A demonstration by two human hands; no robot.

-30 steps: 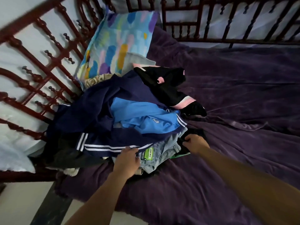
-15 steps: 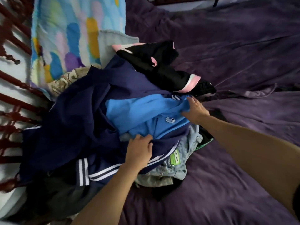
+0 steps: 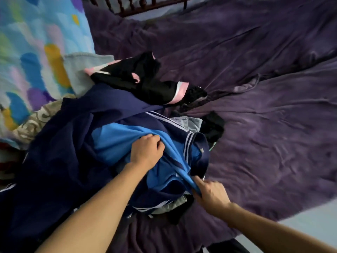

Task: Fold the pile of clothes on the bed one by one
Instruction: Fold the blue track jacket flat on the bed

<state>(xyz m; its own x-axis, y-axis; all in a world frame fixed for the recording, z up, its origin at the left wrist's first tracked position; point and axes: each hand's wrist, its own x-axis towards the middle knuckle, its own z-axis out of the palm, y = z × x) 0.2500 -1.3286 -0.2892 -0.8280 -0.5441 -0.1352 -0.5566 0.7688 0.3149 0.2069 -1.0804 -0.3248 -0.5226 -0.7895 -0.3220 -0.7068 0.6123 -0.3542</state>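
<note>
A pile of clothes lies on the left half of the purple bed (image 3: 264,125). On top is a bright blue shirt (image 3: 116,141) with navy, white-striped trim. My left hand (image 3: 145,150) grips a fold of it near the middle. My right hand (image 3: 209,192) pinches its stretched lower edge, nearer to me. Around it spreads a large navy garment (image 3: 60,161). A black and pink garment (image 3: 142,81) lies at the far side of the pile. Grey denim (image 3: 189,123) and a black piece (image 3: 213,126) show beyond the shirt.
A colourful patterned pillow (image 3: 36,52) leans at the far left, with a pale blue cloth (image 3: 82,68) and a beige patterned cloth (image 3: 34,123) beside it. The dark wooden bed rail (image 3: 145,6) runs along the top. Pale floor (image 3: 300,230) shows at lower right.
Both hands have left the pile's near edge and taken hold of the blue shirt. The right hand has pulled its edge toward me, and the view has moved closer over the pile.
</note>
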